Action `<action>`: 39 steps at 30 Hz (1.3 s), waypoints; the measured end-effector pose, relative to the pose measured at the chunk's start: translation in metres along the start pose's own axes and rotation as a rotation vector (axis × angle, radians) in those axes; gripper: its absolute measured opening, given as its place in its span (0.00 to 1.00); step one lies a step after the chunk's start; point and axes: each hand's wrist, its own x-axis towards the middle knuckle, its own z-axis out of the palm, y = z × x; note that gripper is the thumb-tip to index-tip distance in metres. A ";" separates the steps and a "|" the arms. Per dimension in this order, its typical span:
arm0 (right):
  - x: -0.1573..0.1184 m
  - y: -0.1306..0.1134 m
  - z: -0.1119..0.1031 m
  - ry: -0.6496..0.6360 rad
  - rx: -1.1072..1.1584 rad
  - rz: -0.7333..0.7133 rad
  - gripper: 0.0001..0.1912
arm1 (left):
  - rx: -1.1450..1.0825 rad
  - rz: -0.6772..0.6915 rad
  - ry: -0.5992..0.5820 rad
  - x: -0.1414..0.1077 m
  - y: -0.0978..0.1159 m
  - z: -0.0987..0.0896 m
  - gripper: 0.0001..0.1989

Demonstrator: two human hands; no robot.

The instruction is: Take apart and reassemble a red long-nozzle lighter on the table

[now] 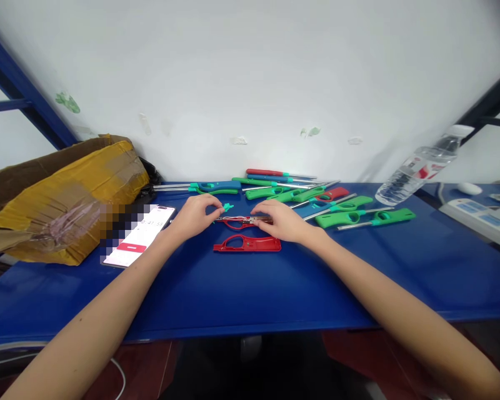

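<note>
My left hand (pixel 198 214) is closed in a pinch, with a small teal plastic piece (pixel 228 207) at its thumb and fingertip. My right hand (pixel 278 221) curls its fingers over the right end of an opened red gas lighter (pixel 238 224), whose thin wires and inner parts show. Just in front of it, a separate red lighter shell half (pixel 250 244) lies flat, its hollow side facing up. The left end of the opened lighter is partly hidden behind my left fingers.
Several green, blue and red long-tube lighters (pixel 345 218) lie behind and to the right; others (pixel 216 186) are at back left. A phone (pixel 144 236) and taped carton (pixel 79 205) stand left. A tilted water bottle (pixel 420 169) and power strip (pixel 479 219) are right on the blue table (pixel 216 300).
</note>
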 end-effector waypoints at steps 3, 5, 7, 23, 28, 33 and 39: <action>0.012 -0.006 0.003 -0.032 -0.035 -0.023 0.09 | -0.050 -0.088 -0.011 0.000 -0.001 0.005 0.15; 0.018 -0.008 0.004 -0.062 -0.061 -0.019 0.07 | -0.080 -0.135 -0.015 0.000 -0.001 0.007 0.15; 0.022 -0.010 0.005 -0.090 -0.088 -0.004 0.06 | -0.115 -0.174 -0.028 0.001 0.000 0.009 0.13; 0.030 -0.005 0.006 -0.028 -0.117 0.050 0.09 | -0.260 -0.283 -0.034 0.001 0.003 0.010 0.17; 0.033 0.002 0.010 -0.026 -0.037 0.109 0.05 | -0.257 -0.268 -0.050 0.001 0.000 0.010 0.15; 0.035 0.003 0.011 0.019 0.021 0.075 0.06 | -0.245 -0.240 -0.037 0.000 0.001 0.010 0.13; 0.034 0.003 0.008 -0.012 0.049 0.010 0.09 | -0.196 -0.164 0.008 0.000 0.003 0.008 0.15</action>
